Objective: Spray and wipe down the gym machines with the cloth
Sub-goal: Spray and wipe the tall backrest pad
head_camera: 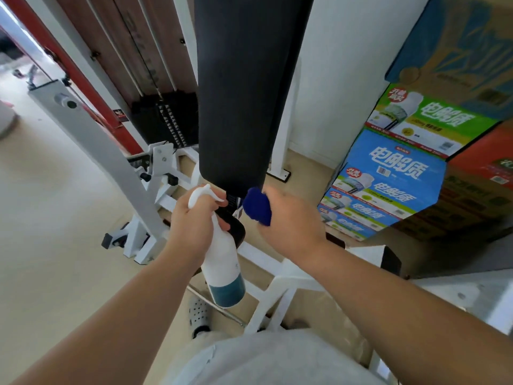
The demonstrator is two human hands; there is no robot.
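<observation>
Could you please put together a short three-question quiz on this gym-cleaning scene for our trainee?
1. True or false: the left hand grips the spray bottle.
2. The right hand holds: A) a blue cloth B) a sponge C) a brush.
3. Fill in: the stacked printed cartons stand on the person's ____ side.
Key: 1 true; 2 A; 3 right.

A pale beige floor (55,245) is carrying everything. A white gym machine frame (138,245) is standing on it at eight o'clock. Printed cardboard boxes (388,184) are sitting stacked on it at three o'clock. A white perforated clog (198,315) is resting on it near six o'clock.
</observation>
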